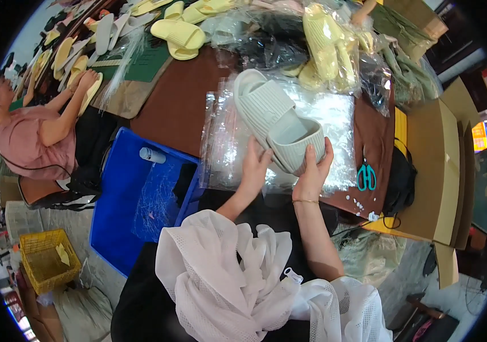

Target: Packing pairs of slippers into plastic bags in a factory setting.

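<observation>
Between my hands I hold a pair of pale grey-green slide slippers (266, 104), laid one against the other with their ribbed straps showing. My left hand (255, 165) grips the near left side, thumb against the sole edge. On the near right, my right hand (314, 171) has its fingers wrapped round the strap of the closer slipper. Beneath the pair lies a stack of clear plastic bags (223, 137) on the brown table cover (166, 108). Teal-handled scissors (366, 176) rest to the right of the bags.
A blue bin (115, 211) with a white roll stands to my left. Yellow slippers (179, 34) and bagged pairs (326, 48) pile up at the back. An open cardboard box (426, 176) is at right. Another person (38, 131) handles slippers at far left, near a yellow basket (49, 276).
</observation>
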Available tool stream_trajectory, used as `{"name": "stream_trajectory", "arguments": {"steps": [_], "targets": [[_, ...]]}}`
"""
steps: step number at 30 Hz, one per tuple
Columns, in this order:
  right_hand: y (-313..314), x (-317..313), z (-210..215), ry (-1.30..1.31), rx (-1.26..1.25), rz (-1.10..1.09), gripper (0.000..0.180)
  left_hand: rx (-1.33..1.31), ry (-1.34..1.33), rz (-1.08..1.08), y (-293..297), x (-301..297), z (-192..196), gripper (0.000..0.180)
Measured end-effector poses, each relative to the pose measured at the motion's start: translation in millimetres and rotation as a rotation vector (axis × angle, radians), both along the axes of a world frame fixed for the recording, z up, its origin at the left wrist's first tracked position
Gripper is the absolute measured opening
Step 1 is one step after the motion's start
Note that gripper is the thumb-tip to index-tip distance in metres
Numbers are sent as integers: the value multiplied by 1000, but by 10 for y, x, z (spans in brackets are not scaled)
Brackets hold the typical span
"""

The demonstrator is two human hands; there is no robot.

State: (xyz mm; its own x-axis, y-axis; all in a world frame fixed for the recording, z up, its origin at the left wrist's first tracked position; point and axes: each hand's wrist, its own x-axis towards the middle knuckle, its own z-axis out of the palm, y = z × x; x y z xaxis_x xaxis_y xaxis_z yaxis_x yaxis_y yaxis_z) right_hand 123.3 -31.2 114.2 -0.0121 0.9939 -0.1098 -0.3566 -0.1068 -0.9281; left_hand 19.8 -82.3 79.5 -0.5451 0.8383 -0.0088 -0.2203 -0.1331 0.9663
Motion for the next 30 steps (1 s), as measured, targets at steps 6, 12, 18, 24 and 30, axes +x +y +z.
{"name": "stream_trajectory", "arguments": {"steps": [6, 12, 18, 24, 30], "targets": [[50, -497, 158, -49, 71, 141, 55, 137, -363, 81, -49, -148, 172, 48], [160, -869, 318, -288, 214, 971, 44, 226, -468, 362, -4, -1150, 128, 50], [794, -484, 237, -389, 74, 888, 25, 336, -403, 477, 402, -2634, -76, 48], [1819, -175, 212, -802, 576, 295, 18, -6, -223, 501, 683, -3143, -146, 78], [2828, -501, 944, -1165, 1282, -13, 35, 45, 207, 390, 662, -1972, -50, 43]]}}
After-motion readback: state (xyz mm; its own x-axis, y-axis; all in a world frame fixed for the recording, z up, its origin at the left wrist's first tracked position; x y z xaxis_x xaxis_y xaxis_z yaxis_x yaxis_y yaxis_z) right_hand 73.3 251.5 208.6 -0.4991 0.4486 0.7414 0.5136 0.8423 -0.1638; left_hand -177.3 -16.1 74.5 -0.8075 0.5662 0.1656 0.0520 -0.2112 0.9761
